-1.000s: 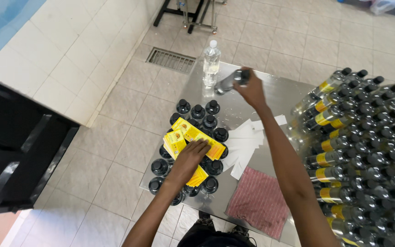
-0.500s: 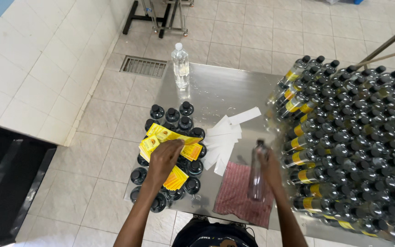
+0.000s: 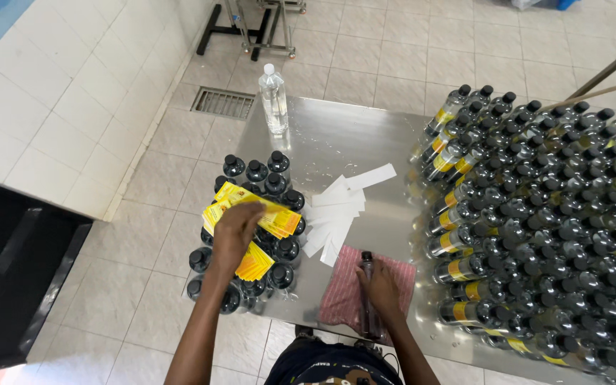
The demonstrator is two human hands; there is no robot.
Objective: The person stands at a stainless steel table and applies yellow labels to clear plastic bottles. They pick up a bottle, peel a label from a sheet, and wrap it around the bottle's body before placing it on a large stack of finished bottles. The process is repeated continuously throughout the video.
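Observation:
My left hand rests flat on a stack of yellow labels lying on top of a cluster of black-capped bottles at the table's left edge. My right hand grips a dark bottle that lies on a pink striped cloth near the table's front edge. A fan of white paper strips lies between the two hands.
A steel table carries a clear water bottle at its far left corner. A dense mass of labelled dark bottles fills the right side. Tiled floor, a floor drain grate and a metal stand lie beyond.
My right hand carried the dark bottle from the far side of the table to the pink cloth and laid it down. My left hand stayed on the yellow labels.

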